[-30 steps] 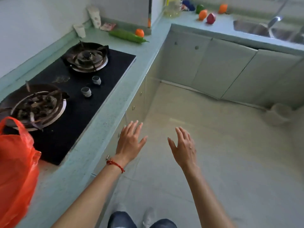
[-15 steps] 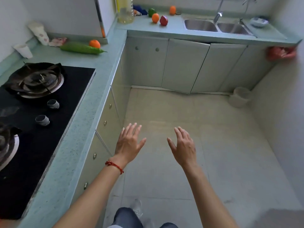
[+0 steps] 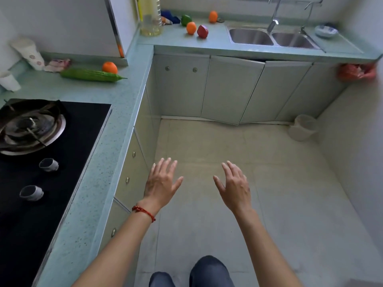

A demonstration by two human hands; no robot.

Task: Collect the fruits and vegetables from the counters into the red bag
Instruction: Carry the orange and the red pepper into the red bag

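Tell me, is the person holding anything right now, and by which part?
Nothing is held. The left hand and right hand are both open and empty, fingers spread, above the floor.

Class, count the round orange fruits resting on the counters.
3: one beside the long green gourd at, one beside the red fruit at, one near the sink at.

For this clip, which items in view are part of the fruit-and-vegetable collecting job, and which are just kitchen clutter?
Job items: bitter gourd; orange beside it; green pepper; two oranges and a red fruit by the sink; left hand and right hand, both empty.

Clutter: oil bottle; paper cup; stove; blue-patterned bowl; floor bucket.
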